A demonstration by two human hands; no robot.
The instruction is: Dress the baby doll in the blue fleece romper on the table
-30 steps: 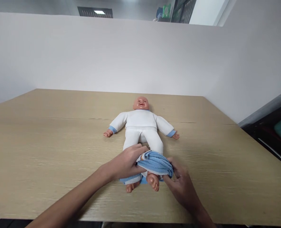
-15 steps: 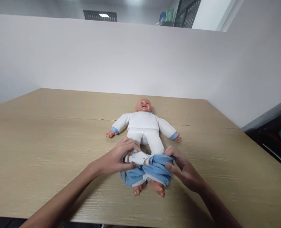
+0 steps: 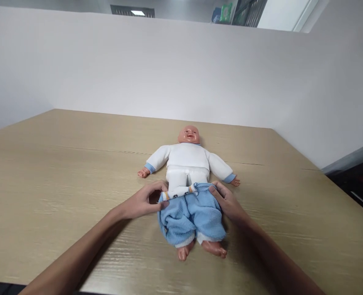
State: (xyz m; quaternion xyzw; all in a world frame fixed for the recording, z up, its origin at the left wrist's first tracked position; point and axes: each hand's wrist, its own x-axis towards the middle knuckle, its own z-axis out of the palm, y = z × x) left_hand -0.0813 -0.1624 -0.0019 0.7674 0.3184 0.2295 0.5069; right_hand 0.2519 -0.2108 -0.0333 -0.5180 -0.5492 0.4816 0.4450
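A baby doll (image 3: pixel 188 155) lies on its back, head away from me, in a white top with blue cuffs. Blue pants (image 3: pixel 193 219) with white hems cover its lower legs, the waistband around the thighs and both feet sticking out below. My left hand (image 3: pixel 149 199) pinches the left edge of the waistband between thumb and fingers. On the other side, my right hand (image 3: pixel 227 198) grips the right edge, thumb on the front. A patterned white lining with orange bits shows at the waistband's inside.
The doll rests on a wide wooden table (image 3: pixel 86 176) with a seam across it. A pale wall (image 3: pixel 169 69) rises behind, with an opening along its top. A dark object (image 3: pixel 356 180) stands beyond the table's right edge.
Both hands have pulled the waistband up the doll's legs, away from me. The bunched pants have spread out and now cover more of the legs. The camera view has shifted slightly.
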